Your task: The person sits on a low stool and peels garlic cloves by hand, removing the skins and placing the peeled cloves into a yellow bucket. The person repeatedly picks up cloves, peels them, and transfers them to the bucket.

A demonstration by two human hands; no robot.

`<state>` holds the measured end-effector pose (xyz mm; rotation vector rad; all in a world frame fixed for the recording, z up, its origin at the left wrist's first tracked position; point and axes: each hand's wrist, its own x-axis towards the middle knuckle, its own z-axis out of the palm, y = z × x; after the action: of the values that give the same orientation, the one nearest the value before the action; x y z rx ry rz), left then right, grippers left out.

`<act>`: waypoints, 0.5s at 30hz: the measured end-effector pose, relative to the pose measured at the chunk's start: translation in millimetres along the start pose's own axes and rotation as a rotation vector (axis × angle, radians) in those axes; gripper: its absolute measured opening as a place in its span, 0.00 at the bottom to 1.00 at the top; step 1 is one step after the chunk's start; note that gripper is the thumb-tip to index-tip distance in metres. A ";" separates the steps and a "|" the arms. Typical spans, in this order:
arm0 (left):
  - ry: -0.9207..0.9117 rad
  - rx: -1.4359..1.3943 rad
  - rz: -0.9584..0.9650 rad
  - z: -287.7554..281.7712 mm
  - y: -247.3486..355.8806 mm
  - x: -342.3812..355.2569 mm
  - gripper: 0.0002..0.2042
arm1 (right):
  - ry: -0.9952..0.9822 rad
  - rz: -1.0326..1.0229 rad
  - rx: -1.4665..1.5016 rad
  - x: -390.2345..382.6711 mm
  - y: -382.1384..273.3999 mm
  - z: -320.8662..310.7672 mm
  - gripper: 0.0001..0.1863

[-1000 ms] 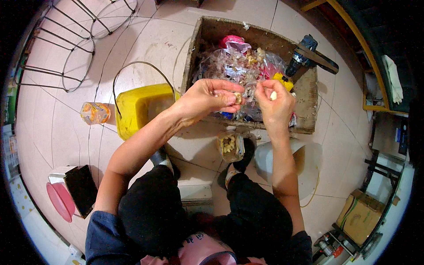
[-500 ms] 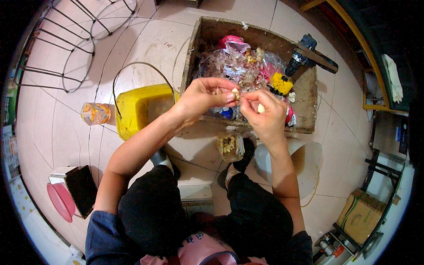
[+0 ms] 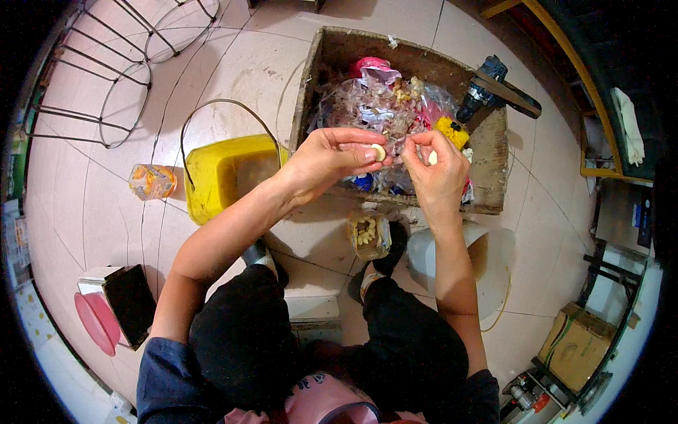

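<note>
Pinched between the thumb and fingers of my left hand [image 3: 321,159] is a pale garlic clove [image 3: 379,152], its smooth side showing. My right hand [image 3: 441,173] is a little to the right, thumb and index finger pressed together. A second pale clove [image 3: 432,157] is tucked in its curled fingers. Both hands hover over the near side of a worn wooden crate [image 3: 487,191] heaped with papery skins [image 3: 374,106] and crumpled wrappers. Below them, between my feet, stands a small clear tub [image 3: 358,249] with several peeled cloves [image 3: 367,230] in it.
A yellow bucket [image 3: 205,173] with a raised handle stands left of the crate, beside an orange-and-white cup [image 3: 152,181]. A whitish bucket [image 3: 498,283] sits under my right forearm. A dark, strap-like object [image 3: 491,81] lies over the crate's right corner. Wire racks [image 3: 123,81] are far left.
My right hand has drawn away to the right from my left hand, opening a gap between them. The clove in my left fingers now shows a smooth pale surface.
</note>
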<state>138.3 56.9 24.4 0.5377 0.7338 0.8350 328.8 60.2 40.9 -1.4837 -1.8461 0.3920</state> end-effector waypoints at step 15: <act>-0.020 -0.274 -0.116 -2.9 1.4 -0.8 0.13 | -0.106 0.171 0.128 -3.0 -1.7 -11.0 0.07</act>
<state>135.1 57.5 23.8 0.2556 0.6144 0.8045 335.4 54.7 48.5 -1.5626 -1.7441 0.6707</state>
